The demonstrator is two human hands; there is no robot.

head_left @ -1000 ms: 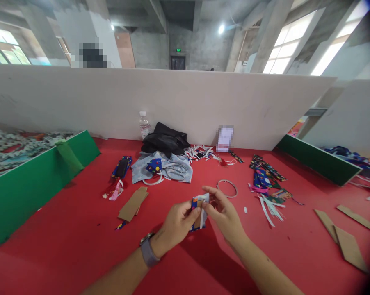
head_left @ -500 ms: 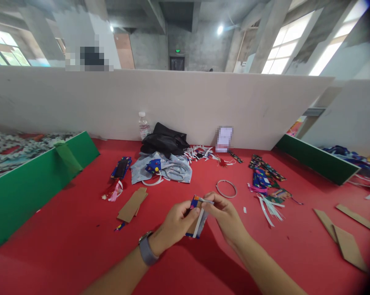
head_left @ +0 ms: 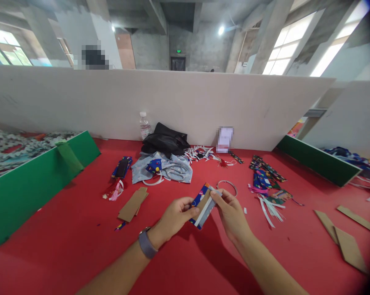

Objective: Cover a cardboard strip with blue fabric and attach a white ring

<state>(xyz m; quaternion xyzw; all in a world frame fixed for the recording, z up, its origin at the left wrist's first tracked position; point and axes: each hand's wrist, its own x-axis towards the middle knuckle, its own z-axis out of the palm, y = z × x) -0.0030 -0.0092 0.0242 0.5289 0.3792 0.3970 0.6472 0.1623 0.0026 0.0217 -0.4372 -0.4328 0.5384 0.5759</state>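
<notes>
Between both hands, above the red table, is a piece of brown cardboard partly covered in blue patterned fabric (head_left: 206, 207), with a white strip running along its length. My left hand (head_left: 174, 217) pinches its left edge between thumb and fingers, and a watch strap circles that wrist. My right hand (head_left: 234, 215) grips the upper right edge, thumb on top of the folded fabric. Just behind the right hand lies a thin pale ring (head_left: 227, 181). Cardboard strips (head_left: 132, 205) lie left of the hands, beside a small blue fabric scrap (head_left: 120, 226).
A black bag (head_left: 165, 139) and a water bottle (head_left: 144, 127) stand by the white partition (head_left: 172, 94). Patterned fabric pieces (head_left: 261, 178) lie at right, near more cardboard (head_left: 349, 248). Green boards (head_left: 34, 196) bound the left side.
The fabric-covered cardboard has tilted to the right and risen slightly, showing more of its face. My right hand has shifted a little right along with its edge.
</notes>
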